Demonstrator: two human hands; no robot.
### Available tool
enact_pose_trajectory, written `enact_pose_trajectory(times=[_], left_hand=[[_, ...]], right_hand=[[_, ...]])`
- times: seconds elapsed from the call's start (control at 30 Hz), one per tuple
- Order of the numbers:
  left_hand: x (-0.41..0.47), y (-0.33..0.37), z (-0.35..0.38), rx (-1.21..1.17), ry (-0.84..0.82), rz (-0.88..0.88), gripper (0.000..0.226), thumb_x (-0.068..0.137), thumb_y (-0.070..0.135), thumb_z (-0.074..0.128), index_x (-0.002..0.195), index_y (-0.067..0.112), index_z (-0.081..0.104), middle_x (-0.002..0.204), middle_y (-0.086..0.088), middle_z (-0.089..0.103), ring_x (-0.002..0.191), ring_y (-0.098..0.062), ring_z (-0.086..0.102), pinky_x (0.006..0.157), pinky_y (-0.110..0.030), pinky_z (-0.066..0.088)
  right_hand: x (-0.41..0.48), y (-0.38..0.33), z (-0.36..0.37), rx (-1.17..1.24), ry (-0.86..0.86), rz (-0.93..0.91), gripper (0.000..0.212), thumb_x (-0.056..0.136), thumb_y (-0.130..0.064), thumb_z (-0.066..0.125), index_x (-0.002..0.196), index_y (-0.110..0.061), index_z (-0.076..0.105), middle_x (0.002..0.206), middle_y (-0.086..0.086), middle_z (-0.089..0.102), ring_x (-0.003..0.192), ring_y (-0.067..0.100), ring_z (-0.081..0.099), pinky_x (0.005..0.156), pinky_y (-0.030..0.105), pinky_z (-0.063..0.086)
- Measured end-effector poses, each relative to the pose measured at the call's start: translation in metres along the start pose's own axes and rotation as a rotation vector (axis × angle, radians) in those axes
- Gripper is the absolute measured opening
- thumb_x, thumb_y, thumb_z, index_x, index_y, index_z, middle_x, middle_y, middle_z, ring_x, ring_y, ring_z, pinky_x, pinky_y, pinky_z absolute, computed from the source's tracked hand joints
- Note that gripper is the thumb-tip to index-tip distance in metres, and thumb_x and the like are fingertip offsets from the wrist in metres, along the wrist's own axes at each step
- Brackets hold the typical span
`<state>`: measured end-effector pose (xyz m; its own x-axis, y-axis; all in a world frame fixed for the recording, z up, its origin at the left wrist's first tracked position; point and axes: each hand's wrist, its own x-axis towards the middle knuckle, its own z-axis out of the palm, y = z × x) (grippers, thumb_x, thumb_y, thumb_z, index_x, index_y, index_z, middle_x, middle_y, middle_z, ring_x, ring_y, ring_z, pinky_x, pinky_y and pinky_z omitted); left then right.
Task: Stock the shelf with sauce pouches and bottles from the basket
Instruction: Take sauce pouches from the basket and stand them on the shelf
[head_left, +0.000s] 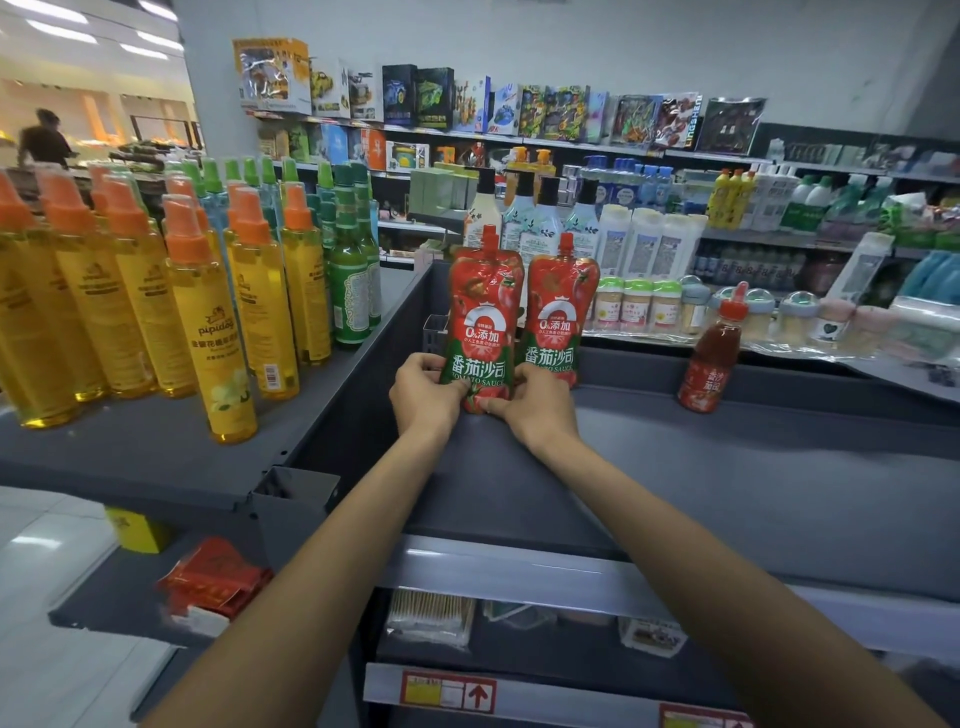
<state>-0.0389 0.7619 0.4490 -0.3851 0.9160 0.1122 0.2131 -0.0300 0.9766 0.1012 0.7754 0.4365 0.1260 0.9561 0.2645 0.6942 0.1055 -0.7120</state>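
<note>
A red tomato sauce pouch (480, 317) with a red spout stands upright on the dark grey top shelf (727, 467). My left hand (423, 392) grips its lower left edge and my right hand (535, 402) pinches its bottom right corner. A second, matching pouch (558, 312) stands right behind it to the right, touching it. A small red sauce bottle (712, 358) stands alone further right on the same shelf. The basket is out of view.
Yellow spray bottles (218, 332) and green bottles (353, 280) crowd the adjoining shelf on the left. Jars (639, 306) and white bottles line the aisle behind. Red packets (213, 577) lie on a lower left shelf. A person stands far back left.
</note>
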Motion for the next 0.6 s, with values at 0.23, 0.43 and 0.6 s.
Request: enact_pose_trajectory(times=[0.23,0.43,0.6], left_hand=[[-0.008,0.01,-0.008,0.044,0.007,-0.06,0.039,0.086,0.019,0.082,0.116,0.017,0.057,0.106,0.001,0.068,0.094,-0.018,0.066,0.083,-0.037,0.057],[-0.055,0.027,-0.017,0.03,0.055,0.153,0.036,0.093,0.032,0.075,0.123,0.02,0.059,0.11,0.008,0.064,0.097,-0.008,0.064,0.082,-0.031,0.056],[-0.136,0.038,-0.006,-0.262,-0.009,0.387,0.014,0.098,0.023,0.07,0.108,0.014,0.068,0.095,0.009,0.07,0.088,0.001,0.066,0.075,-0.012,0.051]], right_hand=[[-0.007,-0.003,-0.012,0.056,-0.047,0.07,0.044,0.076,-0.029,0.09,0.107,-0.017,0.06,0.094,0.0,0.073,0.09,0.018,0.068,0.087,0.036,0.056],[-0.045,-0.001,-0.052,0.135,0.017,0.092,0.04,0.084,-0.018,0.078,0.121,-0.019,0.064,0.095,-0.004,0.074,0.095,0.016,0.07,0.087,0.033,0.056],[-0.125,0.013,-0.107,0.313,0.158,-0.001,0.034,0.089,-0.019,0.077,0.121,-0.023,0.065,0.097,-0.004,0.073,0.087,0.009,0.071,0.08,0.028,0.06]])
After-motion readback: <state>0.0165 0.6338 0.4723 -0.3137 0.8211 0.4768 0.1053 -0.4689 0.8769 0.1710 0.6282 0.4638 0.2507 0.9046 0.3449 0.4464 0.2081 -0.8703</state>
